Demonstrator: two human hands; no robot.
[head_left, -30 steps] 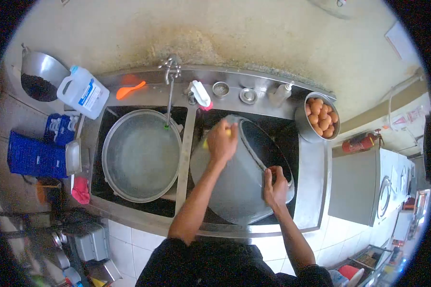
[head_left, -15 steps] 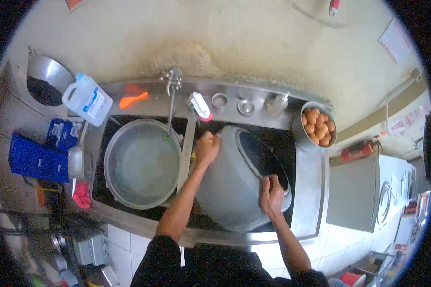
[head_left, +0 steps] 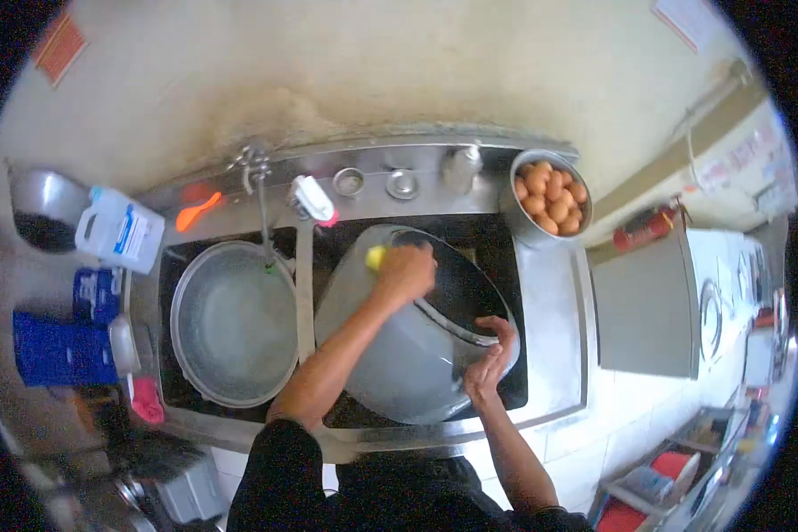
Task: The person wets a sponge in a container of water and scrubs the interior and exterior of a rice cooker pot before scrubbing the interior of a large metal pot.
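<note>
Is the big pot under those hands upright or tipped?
Tipped: the big pot lies slanted in the sink basin, its open mouth turned to the right, with the right hand at its rim.

Steel sink counter, silver-grey. Back edge: orange plastic spoon; white plastic tool, pink at one end; at the back right corner, plain brown eggs in a round grey metal pot. Left edge: translucent whitish plastic jug, label blue and white. Front left corner: pink cloth. Right basin: large, rounded, dull-grey pot; bright yellow sponge.
</note>
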